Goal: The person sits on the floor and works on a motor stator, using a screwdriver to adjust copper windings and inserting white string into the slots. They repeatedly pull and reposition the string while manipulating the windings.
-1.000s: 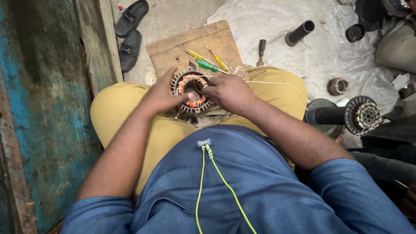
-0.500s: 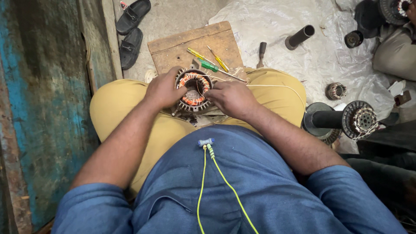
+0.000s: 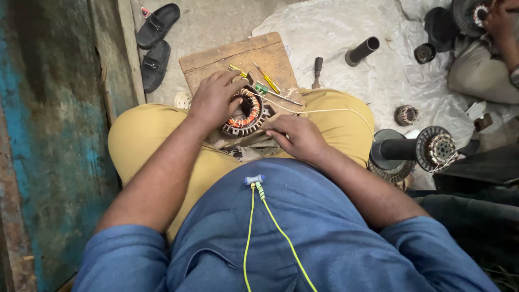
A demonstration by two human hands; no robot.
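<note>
A round motor stator (image 3: 250, 120) with copper-orange windings rests on my lap, between my knees in mustard trousers. My left hand (image 3: 214, 99) grips its upper left rim, fingers curled over the ring. My right hand (image 3: 294, 136) lies just right of it with the fingers pinched together on a thin pale wire (image 3: 324, 111) that runs from the stator across my right thigh. A wooden board (image 3: 238, 57) lies beyond my knees with a yellow screwdriver (image 3: 267, 79) and a green one (image 3: 258, 88) on it.
Black sandals (image 3: 154, 46) lie at the upper left by a worn blue-painted wall (image 3: 43, 135). A white plastic sheet (image 3: 378, 70) carries a dark tube (image 3: 362, 51), a chisel (image 3: 318, 70), a small stator (image 3: 405, 114) and a wound rotor on a shaft (image 3: 421, 148). Another person's hand (image 3: 497, 21) works at the upper right.
My right hand has come off the stator and drawn back towards my body, pulling the thin wire. My left hand has shifted over the stator's upper rim.
</note>
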